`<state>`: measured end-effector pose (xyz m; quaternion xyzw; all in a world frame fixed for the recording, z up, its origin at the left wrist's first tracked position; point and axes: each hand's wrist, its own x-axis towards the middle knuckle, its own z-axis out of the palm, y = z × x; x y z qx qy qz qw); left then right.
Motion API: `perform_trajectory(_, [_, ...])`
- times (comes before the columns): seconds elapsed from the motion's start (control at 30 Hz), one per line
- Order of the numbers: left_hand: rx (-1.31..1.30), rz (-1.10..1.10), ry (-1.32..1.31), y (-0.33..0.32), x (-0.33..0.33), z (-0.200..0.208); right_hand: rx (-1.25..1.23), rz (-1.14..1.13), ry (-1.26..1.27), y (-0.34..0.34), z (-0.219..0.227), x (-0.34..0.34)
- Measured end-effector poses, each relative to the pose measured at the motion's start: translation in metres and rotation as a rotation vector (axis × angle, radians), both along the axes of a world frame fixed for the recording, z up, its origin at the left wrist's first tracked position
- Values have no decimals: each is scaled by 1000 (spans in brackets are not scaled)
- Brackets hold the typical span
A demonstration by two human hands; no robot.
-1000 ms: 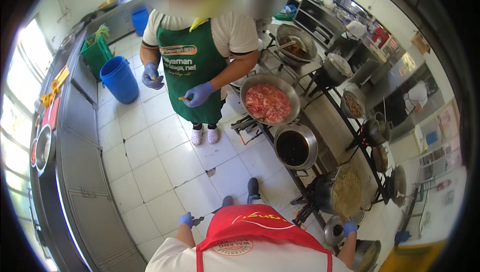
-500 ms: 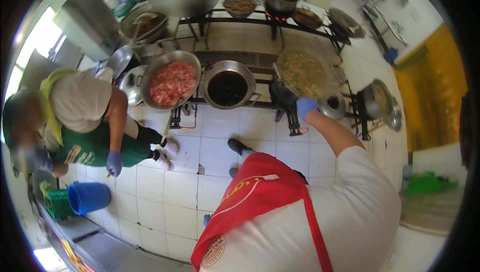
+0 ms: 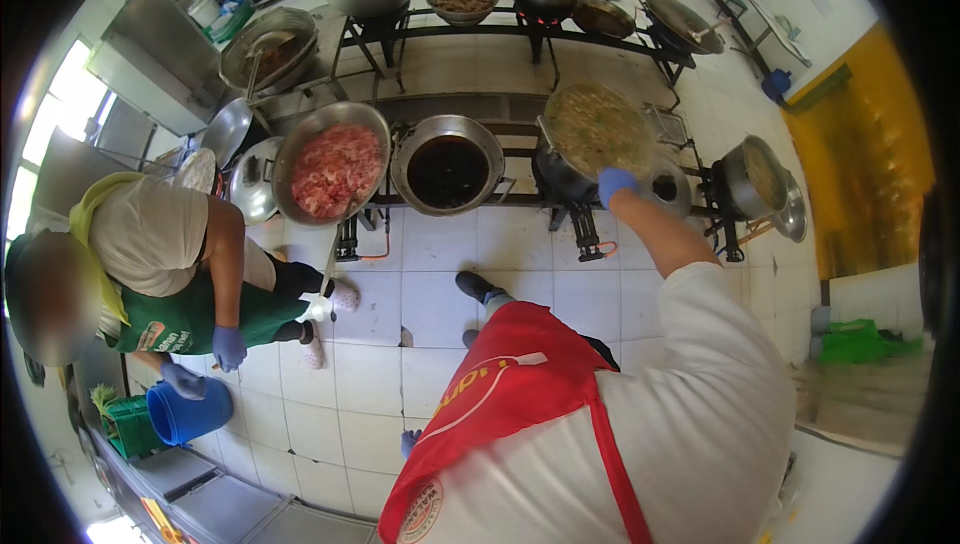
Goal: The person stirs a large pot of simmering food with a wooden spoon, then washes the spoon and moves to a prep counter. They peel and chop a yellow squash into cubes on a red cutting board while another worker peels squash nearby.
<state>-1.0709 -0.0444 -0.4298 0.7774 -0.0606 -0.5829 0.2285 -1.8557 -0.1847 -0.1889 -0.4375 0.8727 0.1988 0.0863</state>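
My right hand, in a blue glove, reaches out to the near rim of a large pot of greenish-brown stew with chopped pieces. Its fingers look closed, but what they hold is hidden from view. Right beside that hand is a metal lid with a dark knob. My left hand, also gloved in blue, hangs low by my red apron. The apron covers most of it, so its fingers cannot be read.
Along the burner stand are a wok of dark liquid, a wok of raw chopped meat and a smaller pot. A co-worker in a green apron stands at left by a blue bin. More pans line the rear stove.
My right hand has shifted slightly along the stew pot's near rim. The co-worker at left has brought one gloved hand down over the blue bin. The whole view has tilted a little.
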Motion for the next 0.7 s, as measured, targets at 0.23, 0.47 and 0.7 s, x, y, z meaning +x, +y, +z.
perform_trajectory(0.23, [-5,87,64,8,-17,-10,110,146,21,42,6,-37])
perform_trajectory(0.47, [57,243,162,34,-26,-57,313,361,52,73,11,-45])
perform_trajectory(0.7, [-15,329,43,70,-40,-76,540,328,92,71,8,-35])
